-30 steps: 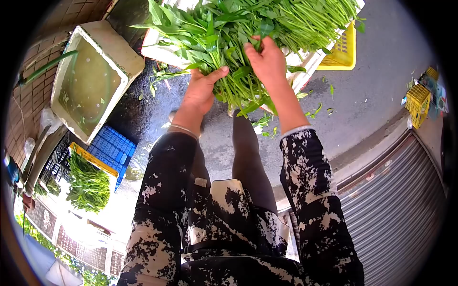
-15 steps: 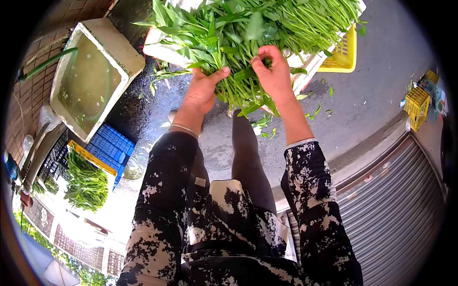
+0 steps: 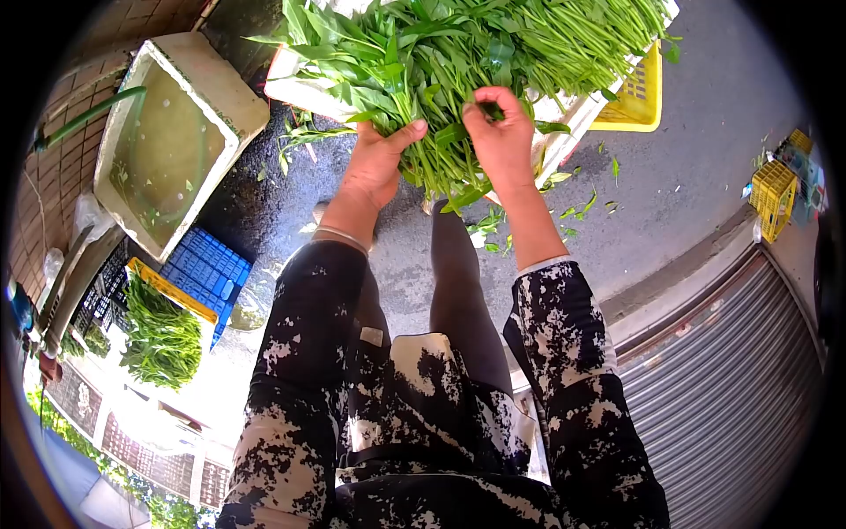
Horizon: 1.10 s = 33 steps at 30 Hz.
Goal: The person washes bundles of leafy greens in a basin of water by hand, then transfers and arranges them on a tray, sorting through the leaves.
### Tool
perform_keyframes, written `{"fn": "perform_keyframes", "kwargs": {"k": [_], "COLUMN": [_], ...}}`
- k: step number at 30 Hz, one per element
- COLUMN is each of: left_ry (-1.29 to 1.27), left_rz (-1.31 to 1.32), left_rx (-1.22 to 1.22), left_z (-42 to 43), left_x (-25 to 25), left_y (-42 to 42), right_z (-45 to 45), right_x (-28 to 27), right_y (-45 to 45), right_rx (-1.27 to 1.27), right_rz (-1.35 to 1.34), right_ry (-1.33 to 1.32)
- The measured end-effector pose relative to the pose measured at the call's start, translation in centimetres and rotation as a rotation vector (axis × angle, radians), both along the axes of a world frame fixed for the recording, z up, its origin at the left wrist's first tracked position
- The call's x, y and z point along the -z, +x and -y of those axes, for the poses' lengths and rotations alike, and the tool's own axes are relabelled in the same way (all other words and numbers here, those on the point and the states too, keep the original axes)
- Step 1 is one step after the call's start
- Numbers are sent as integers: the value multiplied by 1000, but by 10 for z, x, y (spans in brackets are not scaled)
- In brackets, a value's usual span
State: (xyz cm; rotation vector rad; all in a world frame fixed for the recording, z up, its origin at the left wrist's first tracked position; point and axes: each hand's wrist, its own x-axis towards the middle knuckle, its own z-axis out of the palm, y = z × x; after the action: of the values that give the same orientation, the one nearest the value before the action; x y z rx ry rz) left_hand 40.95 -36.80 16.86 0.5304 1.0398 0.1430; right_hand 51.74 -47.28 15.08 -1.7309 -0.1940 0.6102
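Note:
A large heap of leafy green stems [image 3: 564, 44] lies on a white board or box [image 3: 308, 93] at the top of the view. My left hand [image 3: 377, 163] is wrapped round a bunch of the stems [image 3: 436, 167] at the near edge of the heap, thumb on top. To the right of that bunch, my right hand [image 3: 504, 137] is closed, its thumb and forefinger bent together beside the leaves. Whatever the right fingertips pinch is too small or hidden to make out.
At the left, a foam box [image 3: 167, 141] holds murky water and a green hose. Below it are a blue crate [image 3: 204, 275] and more greens [image 3: 160, 339]. Yellow crates [image 3: 636, 95] show at right. Loose leaves [image 3: 577, 212] lie on the ground.
My right hand has drawn back a little from the leaves toward me and its fingers have curled in. My left hand keeps its hold on the bunch.

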Motion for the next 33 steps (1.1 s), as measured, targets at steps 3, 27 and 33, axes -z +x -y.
{"fn": "perform_keyframes", "kwargs": {"k": [3, 27, 33], "left_ry": [-7, 447, 511], "left_rz": [-48, -1258, -1360], "left_rx": [15, 618, 665], "left_z": [0, 33, 38], "left_x": [-3, 7, 14], "left_y": [1, 90, 98], "right_z": [-1, 47, 70], "right_x": [-7, 9, -2], "right_y": [-2, -33, -19], "right_rx": [-155, 47, 112], "right_rz": [11, 53, -545], "right_ry": [-71, -383, -263]}}
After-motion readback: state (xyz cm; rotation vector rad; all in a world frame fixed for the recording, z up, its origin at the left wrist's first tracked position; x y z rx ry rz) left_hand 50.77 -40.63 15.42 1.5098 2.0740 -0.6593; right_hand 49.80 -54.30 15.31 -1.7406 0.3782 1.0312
